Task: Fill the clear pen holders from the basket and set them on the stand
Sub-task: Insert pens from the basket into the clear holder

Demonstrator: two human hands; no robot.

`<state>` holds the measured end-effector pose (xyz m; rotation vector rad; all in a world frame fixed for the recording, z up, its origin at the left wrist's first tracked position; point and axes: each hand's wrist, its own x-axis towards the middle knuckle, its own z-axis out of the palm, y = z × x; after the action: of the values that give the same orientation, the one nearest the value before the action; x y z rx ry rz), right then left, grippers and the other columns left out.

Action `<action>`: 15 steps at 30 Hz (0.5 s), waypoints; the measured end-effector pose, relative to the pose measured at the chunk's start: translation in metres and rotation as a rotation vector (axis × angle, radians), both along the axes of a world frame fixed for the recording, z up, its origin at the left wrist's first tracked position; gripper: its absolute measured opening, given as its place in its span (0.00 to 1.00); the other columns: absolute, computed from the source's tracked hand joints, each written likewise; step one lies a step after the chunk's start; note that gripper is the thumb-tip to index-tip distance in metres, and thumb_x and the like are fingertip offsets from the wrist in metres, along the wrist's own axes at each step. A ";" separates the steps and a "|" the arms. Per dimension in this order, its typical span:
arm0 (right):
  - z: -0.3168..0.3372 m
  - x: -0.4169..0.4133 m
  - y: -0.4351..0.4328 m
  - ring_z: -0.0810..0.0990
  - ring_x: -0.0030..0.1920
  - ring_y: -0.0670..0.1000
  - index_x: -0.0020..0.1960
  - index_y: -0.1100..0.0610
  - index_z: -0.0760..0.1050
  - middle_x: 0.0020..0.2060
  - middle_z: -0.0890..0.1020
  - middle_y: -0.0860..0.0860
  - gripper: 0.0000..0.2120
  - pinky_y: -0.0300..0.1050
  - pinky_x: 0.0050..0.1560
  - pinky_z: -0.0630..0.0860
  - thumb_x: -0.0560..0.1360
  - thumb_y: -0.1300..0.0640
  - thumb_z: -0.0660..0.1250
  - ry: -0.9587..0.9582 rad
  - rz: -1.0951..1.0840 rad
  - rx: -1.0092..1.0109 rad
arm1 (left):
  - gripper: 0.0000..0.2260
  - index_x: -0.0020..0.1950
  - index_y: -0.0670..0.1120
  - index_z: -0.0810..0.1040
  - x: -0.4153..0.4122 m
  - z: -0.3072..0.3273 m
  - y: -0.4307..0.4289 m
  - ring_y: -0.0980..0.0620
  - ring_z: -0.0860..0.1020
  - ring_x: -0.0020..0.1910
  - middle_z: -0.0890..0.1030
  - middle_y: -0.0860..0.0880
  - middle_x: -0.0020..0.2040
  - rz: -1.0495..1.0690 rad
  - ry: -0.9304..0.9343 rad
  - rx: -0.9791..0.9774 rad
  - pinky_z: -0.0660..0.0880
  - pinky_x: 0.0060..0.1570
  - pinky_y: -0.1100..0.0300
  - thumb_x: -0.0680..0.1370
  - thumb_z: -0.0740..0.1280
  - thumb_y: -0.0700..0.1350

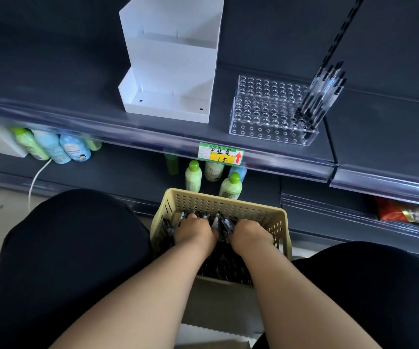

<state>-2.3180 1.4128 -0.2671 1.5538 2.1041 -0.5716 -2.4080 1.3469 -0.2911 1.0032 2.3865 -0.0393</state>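
A pale yellow perforated basket (pixel 178 205) sits between my knees, filled with black pens (pixel 224 260). Both hands are down inside it. My left hand (pixel 195 234) grips a bunch of pens whose ends stick out past the fingers. My right hand (pixel 250 236) curls round more pens beside it. On the dark shelf above stands a clear tiered pen holder (pixel 266 109) with many empty holes. Several black pens (pixel 321 94) stand upright in its right end. A white stepped stand (pixel 170 59) rises to the left of the holder, its tiers empty.
The shelf edge carries a clear price rail with a green and yellow tag (pixel 220 153). Green and blue bottles (pixel 193 176) stand on the lower shelf behind the basket, more bottles (pixel 52 147) at left. A white cable (pixel 37 177) hangs at left. A red packet (pixel 405 210) lies at right.
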 end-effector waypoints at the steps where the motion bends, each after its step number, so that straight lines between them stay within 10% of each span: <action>1: 0.002 0.000 0.001 0.76 0.58 0.55 0.60 0.55 0.74 0.58 0.78 0.53 0.14 0.46 0.47 0.71 0.76 0.56 0.62 0.011 -0.012 -0.019 | 0.24 0.67 0.52 0.72 0.000 0.001 -0.001 0.45 0.62 0.70 0.68 0.48 0.69 0.015 -0.026 0.002 0.65 0.64 0.52 0.79 0.51 0.62; 8: 0.029 0.008 0.003 0.77 0.56 0.57 0.60 0.63 0.73 0.57 0.78 0.58 0.14 0.44 0.49 0.73 0.76 0.61 0.60 0.057 0.145 -0.053 | 0.12 0.49 0.48 0.79 -0.002 0.031 -0.008 0.45 0.78 0.50 0.81 0.46 0.51 0.157 -0.176 0.184 0.71 0.43 0.59 0.78 0.62 0.55; 15: 0.089 0.022 0.014 0.76 0.46 0.57 0.57 0.60 0.65 0.52 0.77 0.58 0.14 0.47 0.43 0.72 0.76 0.53 0.60 0.377 0.065 0.035 | 0.10 0.53 0.50 0.79 -0.007 0.095 -0.007 0.54 0.76 0.46 0.80 0.54 0.49 0.090 -0.188 0.570 0.69 0.43 0.63 0.78 0.64 0.53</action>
<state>-2.2960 1.4267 -0.1786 1.4806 2.4404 -0.8647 -2.4147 1.3397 -0.1960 1.0800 2.3054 0.7708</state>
